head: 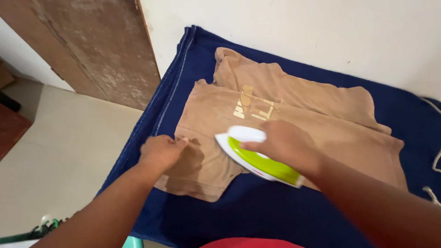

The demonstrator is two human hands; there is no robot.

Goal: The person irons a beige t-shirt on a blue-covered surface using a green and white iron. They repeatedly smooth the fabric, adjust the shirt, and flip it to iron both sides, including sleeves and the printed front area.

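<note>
The right hand (285, 144) gripped a green-and-white iron (257, 156) on the tan T-shirt (294, 115); the left hand (161, 151) pinched its sleeve edge (keeping the fabric taut).

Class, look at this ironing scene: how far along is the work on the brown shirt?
Done: the brown shirt lies spread on the blue cloth. In hand: the right hand grips the green and white iron on the shirt, and the left hand pinches the sleeve edge. Left: folds and wrinkles show across the shirt's upper part.

The right hand (285, 144) hides the iron's (257, 158) handle, the blanket (257, 211) runs off the bottom edge, and the cord (434, 160) leaves the frame.
</note>
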